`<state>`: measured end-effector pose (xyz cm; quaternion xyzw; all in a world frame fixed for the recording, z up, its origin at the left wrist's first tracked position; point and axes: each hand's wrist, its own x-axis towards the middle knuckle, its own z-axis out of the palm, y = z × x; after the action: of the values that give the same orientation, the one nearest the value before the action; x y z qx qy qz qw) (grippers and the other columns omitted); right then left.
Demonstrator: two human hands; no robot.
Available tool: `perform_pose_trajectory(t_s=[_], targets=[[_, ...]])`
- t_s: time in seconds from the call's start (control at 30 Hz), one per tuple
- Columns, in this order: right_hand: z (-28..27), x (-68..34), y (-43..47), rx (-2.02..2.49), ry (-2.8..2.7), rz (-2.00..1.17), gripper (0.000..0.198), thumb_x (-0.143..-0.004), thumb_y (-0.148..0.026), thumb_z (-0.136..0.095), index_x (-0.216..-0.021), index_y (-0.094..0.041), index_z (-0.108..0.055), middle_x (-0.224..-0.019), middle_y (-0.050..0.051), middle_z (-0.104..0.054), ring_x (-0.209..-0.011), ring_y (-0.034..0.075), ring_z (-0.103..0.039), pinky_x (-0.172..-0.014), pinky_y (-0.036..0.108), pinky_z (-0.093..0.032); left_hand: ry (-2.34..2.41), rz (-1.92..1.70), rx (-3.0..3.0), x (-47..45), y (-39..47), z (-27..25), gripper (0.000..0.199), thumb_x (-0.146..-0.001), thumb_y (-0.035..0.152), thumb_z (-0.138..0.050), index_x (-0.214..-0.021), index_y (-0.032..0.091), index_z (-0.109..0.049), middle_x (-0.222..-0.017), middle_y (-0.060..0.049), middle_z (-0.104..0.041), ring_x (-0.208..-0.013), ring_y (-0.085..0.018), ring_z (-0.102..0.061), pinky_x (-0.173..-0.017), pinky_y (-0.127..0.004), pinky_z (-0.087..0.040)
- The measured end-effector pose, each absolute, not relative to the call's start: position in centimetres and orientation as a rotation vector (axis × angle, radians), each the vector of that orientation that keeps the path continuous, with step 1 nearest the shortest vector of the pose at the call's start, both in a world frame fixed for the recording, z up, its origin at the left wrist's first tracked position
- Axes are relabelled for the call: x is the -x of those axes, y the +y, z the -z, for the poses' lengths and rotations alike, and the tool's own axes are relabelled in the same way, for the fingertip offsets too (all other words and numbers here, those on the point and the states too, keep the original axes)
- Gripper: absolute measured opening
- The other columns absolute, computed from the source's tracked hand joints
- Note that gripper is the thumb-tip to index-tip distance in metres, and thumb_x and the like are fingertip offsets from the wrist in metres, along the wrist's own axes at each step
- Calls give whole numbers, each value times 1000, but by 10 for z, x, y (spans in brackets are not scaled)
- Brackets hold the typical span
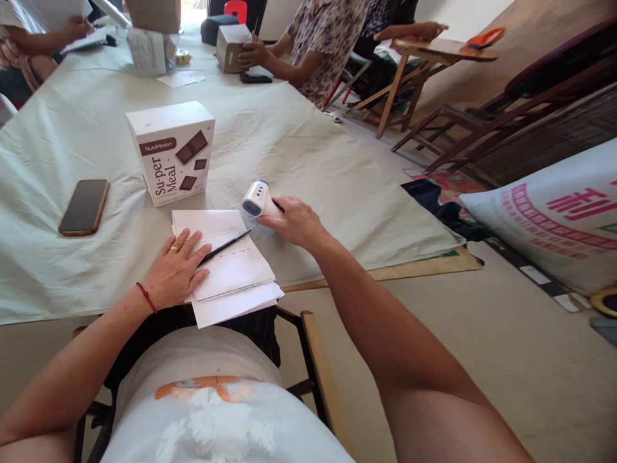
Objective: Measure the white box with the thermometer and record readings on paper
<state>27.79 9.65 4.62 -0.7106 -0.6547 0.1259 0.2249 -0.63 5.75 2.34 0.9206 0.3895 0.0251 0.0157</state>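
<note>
Head view: right hand grasping thermometer, seemingly; left hand flat, released, on papers.

We count one infrared thermometer, one black pen and one stack of white paper sheets on the worktop. We see one Su-per Meal box, one brown cardboard box farther off, and one white carton near the far end. There are two phones: one smartphone in an orange case and one dark phone. We count two of our own hands, the left hand and the right hand, and one large printed sack on the floor.
</note>
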Motion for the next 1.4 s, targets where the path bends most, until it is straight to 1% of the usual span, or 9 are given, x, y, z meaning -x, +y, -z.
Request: perform_pose_trajectory(t_s=[0.13, 0.27, 0.5, 0.6, 0.73, 1.0, 1.17, 1.3, 1.4], targets=[[-35, -297, 115, 2268, -1986, -139, 37, -86, -43, -66, -108, -14, -71, -108, 18, -68, -105, 34, -62, -83, 41, -47, 1193, -121, -2858, 6, 55, -24, 50, -101, 38, -43, -145, 15, -52, -158, -17, -38, -148, -38, -31, -120, -55, -29], [-33, -289, 97, 1924, -2175, 191, 42, -86, -40, -70, -122, -18, -69, -121, 18, -65, -111, 35, -58, -91, 47, -45, 1186, -136, -2836, 4, 51, -26, 49, -101, 38, -45, -143, 16, -53, -156, -16, -41, -147, -38, -32, -120, -55, -30], [-31, -270, 86, 1134, -2746, 195, 17, -93, -22, -59, -90, -25, -75, -86, 7, -71, -85, 24, -63, -79, 38, -47, 1182, -114, -2726, 7, 59, -37, 60, -101, 40, -41, -150, 5, -37, -151, -21, -44, -142, -35, -39, -117, -56, -32], [-48, -276, 97, 1131, -2650, 222, 16, -93, -23, -57, -85, -23, -71, -86, 8, -71, -84, 25, -63, -76, 39, -47, 1191, -93, -2663, 12, 76, -44, 46, -103, 32, -34, -138, 7, -50, -152, -24, -40, -133, -31, -48, -111, -51, -40], [-70, -254, 122, 1237, -2025, -97, 7, -85, -28, -63, -81, -23, -65, -72, 3, -65, -67, 18, -59, -65, 33, -48, 1264, 34, -2663, 13, 92, -48, 35, -98, 37, -50, -121, 13, -61, -157, -21, -33, -147, -39, -29, -114, -58, -32], [-49, -139, 161, 1150, -1389, -1282, 9, -70, -10, -62, -66, -18, -59, -52, -3, -56, -49, 11, -53, -45, 21, -46, 1336, 90, -2776, 6, 87, -43, 63, -97, 50, -51, -143, 7, -44, -157, -25, -32, -149, -40, -25, -117, -60, -26], [-62, -149, 182, 1170, -1651, -1296, 14, -64, -4, -66, -67, -17, -65, -51, -1, -56, -54, 14, -53, -48, 27, -51, 1310, 147, -2767, 6, 87, -43, 72, -95, 55, -52, -148, 8, -39, -160, -26, -27, -150, -43, -21, -116, -65, -22], [-89, -163, 209, 1050, -1888, -1270, 20, -59, -4, -75, -72, -17, -69, -59, -1, -57, -66, 18, -60, -56, 33, -58, 1325, 133, -2686, 3, 85, -41, 115, -72, 83, -64, -152, 7, -32, -161, -30, -20, -151, -49, -12, -115, -72, -15], [-94, -152, 218, 1014, -1863, -1164, 24, -57, -7, -80, -73, -19, -67, -61, -2, -54, -73, 20, -62, -60, 35, -60, 1316, 91, -2678, 2, 83, -39, 128, -60, 90, -66, -151, 6, -33, -160, -32, -20, -150, -51, -12, -115, -73, -13]])
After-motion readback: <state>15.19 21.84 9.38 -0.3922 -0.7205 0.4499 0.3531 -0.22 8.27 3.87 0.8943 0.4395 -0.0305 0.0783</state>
